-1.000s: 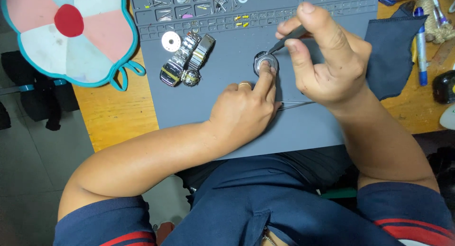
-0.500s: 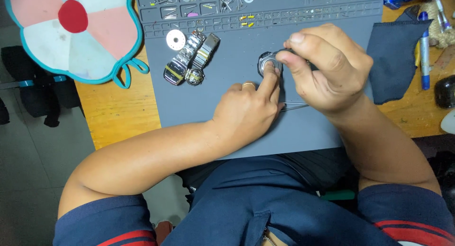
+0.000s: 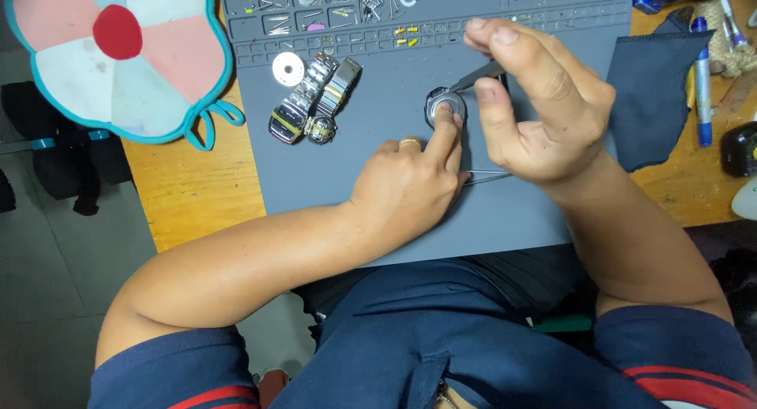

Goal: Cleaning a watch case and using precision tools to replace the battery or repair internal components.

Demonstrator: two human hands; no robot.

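Fingertip of the left hand (image 3: 410, 184) is pressing a round metal watch case (image 3: 446, 105) flat on the smooth grey mat (image 3: 378, 109). The right hand (image 3: 544, 113) is pinching slim tweezers (image 3: 477, 76), tip touching the case's two-o'clock edge. Steel bracelets (image 3: 315, 101) are lying at nine o'clock, well apart.

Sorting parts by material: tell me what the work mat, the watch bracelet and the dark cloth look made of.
Work mat: matte grey, probably silicone or rubber, with moulded compartments. Watch bracelet: shiny silver metal links, likely steel, with gold accents. Dark cloth: soft navy fabric, uneven edge, no shine.
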